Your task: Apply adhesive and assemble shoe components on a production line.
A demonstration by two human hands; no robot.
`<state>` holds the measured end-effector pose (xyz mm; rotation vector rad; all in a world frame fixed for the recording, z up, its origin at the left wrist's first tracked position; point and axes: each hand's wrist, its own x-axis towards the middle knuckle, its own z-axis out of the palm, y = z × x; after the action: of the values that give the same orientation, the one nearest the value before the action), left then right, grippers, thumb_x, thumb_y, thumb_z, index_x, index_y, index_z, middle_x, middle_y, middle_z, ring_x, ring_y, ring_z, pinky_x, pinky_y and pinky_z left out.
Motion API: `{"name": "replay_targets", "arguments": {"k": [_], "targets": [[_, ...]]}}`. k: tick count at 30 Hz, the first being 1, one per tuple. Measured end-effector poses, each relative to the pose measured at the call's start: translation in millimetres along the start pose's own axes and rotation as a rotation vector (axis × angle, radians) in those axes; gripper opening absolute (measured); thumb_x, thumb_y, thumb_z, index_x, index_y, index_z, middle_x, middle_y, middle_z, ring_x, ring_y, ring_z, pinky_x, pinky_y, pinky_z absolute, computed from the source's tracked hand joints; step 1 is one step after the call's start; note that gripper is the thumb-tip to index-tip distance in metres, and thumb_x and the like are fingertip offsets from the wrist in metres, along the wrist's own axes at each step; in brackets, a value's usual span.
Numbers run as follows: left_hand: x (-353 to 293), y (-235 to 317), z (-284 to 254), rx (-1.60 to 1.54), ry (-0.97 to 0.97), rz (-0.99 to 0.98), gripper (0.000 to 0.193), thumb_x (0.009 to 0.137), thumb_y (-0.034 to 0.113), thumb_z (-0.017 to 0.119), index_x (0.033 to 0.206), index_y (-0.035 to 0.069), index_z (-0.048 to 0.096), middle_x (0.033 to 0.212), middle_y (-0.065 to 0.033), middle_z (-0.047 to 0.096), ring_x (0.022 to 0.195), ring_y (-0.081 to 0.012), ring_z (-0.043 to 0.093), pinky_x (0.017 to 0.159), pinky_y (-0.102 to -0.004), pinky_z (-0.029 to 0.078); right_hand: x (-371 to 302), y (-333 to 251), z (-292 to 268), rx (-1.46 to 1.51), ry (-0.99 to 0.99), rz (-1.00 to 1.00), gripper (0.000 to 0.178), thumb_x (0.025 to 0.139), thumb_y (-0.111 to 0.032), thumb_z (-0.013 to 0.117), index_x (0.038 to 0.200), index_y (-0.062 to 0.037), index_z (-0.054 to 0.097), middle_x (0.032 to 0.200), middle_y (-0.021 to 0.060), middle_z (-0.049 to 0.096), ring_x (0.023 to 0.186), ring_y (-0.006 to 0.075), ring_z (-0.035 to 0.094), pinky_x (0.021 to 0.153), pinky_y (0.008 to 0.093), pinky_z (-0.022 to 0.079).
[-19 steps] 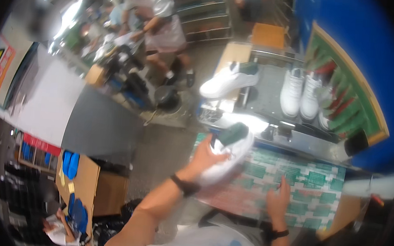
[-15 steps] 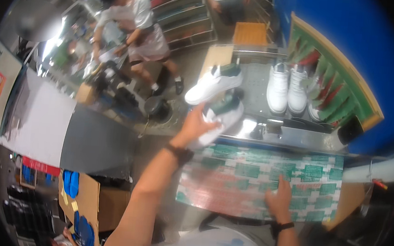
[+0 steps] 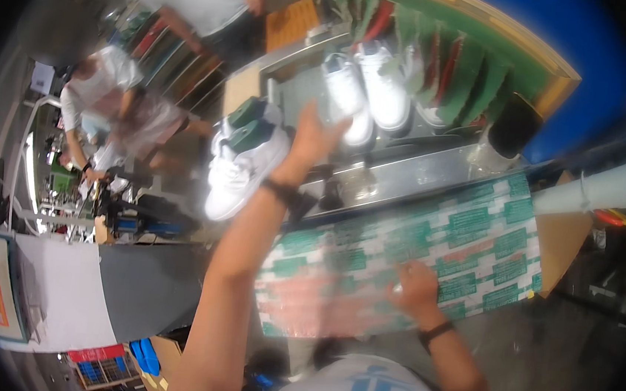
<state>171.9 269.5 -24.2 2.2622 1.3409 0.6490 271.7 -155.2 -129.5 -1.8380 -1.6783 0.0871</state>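
Fingers spread, my left hand [image 3: 316, 138] is open over the near left part of the metal conveyor, with nothing in it. Left of its wrist, a pair of white sneakers [image 3: 245, 167] with dark green linings rests at the conveyor's left end, partly behind my forearm. Another pair of white sneakers [image 3: 383, 90] stands farther back, beyond my fingertips. Over the sheet with green and red print [image 3: 472, 247], my right hand [image 3: 418, 288] has its fingers curled in. A small pale spot shows at its fingertips; what it holds, if anything, is unclear.
Green and red flaps [image 3: 450, 70] hang in a wood-edged frame at the conveyor's far side. A metal rail [image 3: 396, 177] runs along its near edge. Two other people stand at the far left. A grey and white panel [image 3: 148, 293] lies to my left.
My left hand has let go of the sneaker and moved away from the pair. The fingers of my right hand have curled in. The whole view has turned.
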Motion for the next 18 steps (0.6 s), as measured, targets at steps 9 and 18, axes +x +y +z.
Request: {"name": "replay_targets", "arguments": {"k": [9, 18], "targets": [[105, -46, 57, -0.394, -0.101, -0.232, 0.072, 0.088, 0.04, 0.094, 0.133, -0.01, 0.07, 0.117, -0.0165, 0.078, 0.101, -0.0271, 0.076, 0.089, -0.0407, 0.061, 5, -4, 0, 0.01, 0.014, 0.012, 0.041, 0.078, -0.032, 0.079, 0.114, -0.0113, 0.077, 0.106, 0.0115, 0.064, 0.086, 0.0288, 0.065, 0.078, 0.0427, 0.054], [-72, 53, -112, -1.098, -0.219, -0.352, 0.051, 0.103, 0.024, 0.077, 0.143, -0.004, 0.064, 0.131, -0.0143, 0.074, 0.114, -0.0247, 0.075, 0.095, -0.0402, 0.064, -13, 4, 5, 0.044, 0.011, 0.017, 0.044, 0.077, -0.029, 0.08, 0.117, -0.0096, 0.077, 0.108, 0.0121, 0.065, 0.088, 0.0308, 0.065, 0.079, 0.044, 0.054]]}}
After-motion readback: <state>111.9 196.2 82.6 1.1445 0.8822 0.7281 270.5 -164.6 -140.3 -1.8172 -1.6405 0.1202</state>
